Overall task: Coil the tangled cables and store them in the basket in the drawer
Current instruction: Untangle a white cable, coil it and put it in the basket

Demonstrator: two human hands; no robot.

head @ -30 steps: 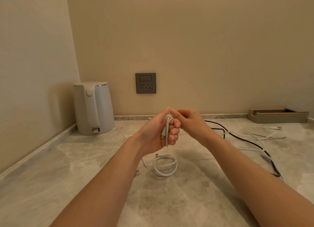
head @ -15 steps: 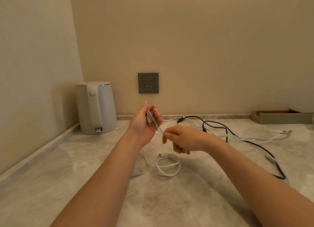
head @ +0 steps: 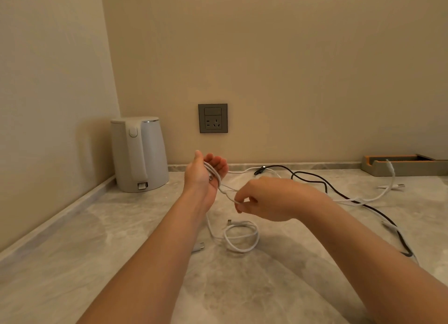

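Note:
My left hand is raised palm up above the counter, with loops of a thin white cable wrapped around its palm and fingers. My right hand pinches the same cable a little to the right and lower, and the strand runs taut between the two hands. Beneath them a second white cable lies in a loose coil on the counter, its plug to the left. A black cable and more white cable trail tangled across the right side. No basket or drawer is in view.
A white electric kettle stands in the back left corner. A grey wall socket sits on the back wall. An orange and grey tray rests at the back right. The marble counter meets walls at the left and rear.
My hands have drawn apart: the right one moved down and right, pulling the white cable out from the left, whose fingers have uncurled around the loops. The view shifted slightly.

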